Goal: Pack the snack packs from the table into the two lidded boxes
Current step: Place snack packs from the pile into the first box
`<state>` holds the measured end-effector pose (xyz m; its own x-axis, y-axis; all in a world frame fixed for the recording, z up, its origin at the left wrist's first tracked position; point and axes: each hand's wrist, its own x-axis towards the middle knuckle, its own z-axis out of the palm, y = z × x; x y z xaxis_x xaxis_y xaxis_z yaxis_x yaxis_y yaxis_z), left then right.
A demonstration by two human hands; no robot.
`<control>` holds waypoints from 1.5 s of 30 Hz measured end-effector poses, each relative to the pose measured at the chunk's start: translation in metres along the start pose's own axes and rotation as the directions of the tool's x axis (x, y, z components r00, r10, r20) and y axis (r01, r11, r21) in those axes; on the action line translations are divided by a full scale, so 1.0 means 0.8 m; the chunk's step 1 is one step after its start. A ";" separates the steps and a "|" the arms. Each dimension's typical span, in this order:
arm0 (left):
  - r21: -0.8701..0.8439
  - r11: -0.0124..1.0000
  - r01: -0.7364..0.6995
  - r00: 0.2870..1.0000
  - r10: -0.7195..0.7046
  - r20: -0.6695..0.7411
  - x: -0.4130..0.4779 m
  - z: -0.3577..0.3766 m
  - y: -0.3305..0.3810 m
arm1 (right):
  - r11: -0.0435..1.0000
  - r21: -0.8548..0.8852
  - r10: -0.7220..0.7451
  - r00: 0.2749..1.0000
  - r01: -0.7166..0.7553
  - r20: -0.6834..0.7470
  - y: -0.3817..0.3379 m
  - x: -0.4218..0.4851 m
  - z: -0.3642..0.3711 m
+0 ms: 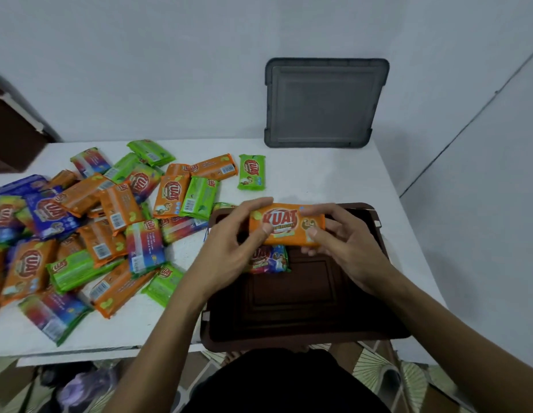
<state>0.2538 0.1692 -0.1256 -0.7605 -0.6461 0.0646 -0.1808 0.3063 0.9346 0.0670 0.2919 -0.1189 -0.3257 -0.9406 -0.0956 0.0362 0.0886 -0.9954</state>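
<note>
I hold an orange snack pack (pixel 286 224) between both hands, my left hand (pixel 229 248) pinching its left end, my right hand (pixel 345 248) its right end, above the open brown box (pixel 304 323). One multicoloured pack (pixel 269 259) lies inside. Loose packs (pixel 95 228) heap on the white table (pixel 319 180) to the left; a grey lid (pixel 323 102) leans against the far wall.

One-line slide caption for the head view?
Left hand and right hand hold an orange snack pack over the open brown box, one rainbow pack inside, many packs piled on the table.
</note>
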 end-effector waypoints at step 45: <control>0.821 0.324 0.470 0.878 -0.268 -0.397 0.151 -0.092 -0.145 | 0.213 -0.971 0.240 0.970 -0.104 -0.051 0.049 0.312 0.095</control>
<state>0.2286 0.0040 -0.2001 -0.3718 -0.9267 -0.0554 -0.9280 0.3697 0.0456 0.0592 0.0359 -0.1813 -0.3554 -0.8740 -0.3314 -0.8762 0.4350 -0.2075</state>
